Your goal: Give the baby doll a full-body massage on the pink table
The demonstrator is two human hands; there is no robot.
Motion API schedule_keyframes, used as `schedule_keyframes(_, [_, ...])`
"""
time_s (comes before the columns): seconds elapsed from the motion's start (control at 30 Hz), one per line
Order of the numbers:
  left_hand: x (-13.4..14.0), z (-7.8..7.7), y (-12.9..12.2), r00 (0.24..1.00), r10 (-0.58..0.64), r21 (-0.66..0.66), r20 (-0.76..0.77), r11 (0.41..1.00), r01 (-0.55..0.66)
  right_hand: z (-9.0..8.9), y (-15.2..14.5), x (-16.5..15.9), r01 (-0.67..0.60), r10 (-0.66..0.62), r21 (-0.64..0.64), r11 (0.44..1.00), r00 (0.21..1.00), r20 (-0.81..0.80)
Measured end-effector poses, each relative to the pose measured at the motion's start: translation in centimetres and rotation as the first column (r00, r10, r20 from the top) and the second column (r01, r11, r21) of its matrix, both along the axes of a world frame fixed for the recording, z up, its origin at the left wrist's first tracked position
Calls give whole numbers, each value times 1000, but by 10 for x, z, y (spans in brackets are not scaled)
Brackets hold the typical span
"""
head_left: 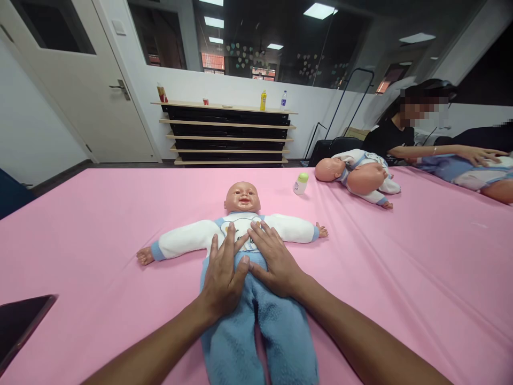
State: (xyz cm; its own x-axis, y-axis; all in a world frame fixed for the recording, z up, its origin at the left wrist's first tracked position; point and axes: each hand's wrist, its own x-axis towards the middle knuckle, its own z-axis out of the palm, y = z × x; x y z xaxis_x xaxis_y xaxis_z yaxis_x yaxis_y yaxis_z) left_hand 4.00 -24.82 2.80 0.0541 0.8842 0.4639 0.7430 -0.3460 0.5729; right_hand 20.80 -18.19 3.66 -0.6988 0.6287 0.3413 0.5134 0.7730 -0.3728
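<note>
A baby doll lies on its back on the pink-covered table, its head away from me and both arms stretched out sideways. It wears a white top with blue cuffs and fuzzy blue trousers. My left hand rests flat over the doll's belly and waistband, fingers spread. Beside it, my right hand also lies flat on the belly, its fingers stretched toward the chest. The two thumbs come close together at the waist. Part of the print on the top is hidden under my fingers.
A small white bottle with a green cap stands beyond the doll. More dolls lie at the right, where a co-worker's hand touches one. A dark phone or tablet lies at the left edge of the pink cover.
</note>
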Motion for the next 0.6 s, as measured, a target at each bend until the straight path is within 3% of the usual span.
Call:
schedule_keyframes(0.27, [0,-3,6,993,115,-109,39,988,-110,4,0,1,-20,19,24,1000,999,33])
schedule_keyframes(0.47, [-2,-9,8,986,159,-92,50,984,-154,11,-3,3,-247,242,164,955,969,48])
schedule_keyframes(0.6, [-2,-10,6,988,151,-34,13,988,-151,10,-2,3,-299,300,142,944,954,19])
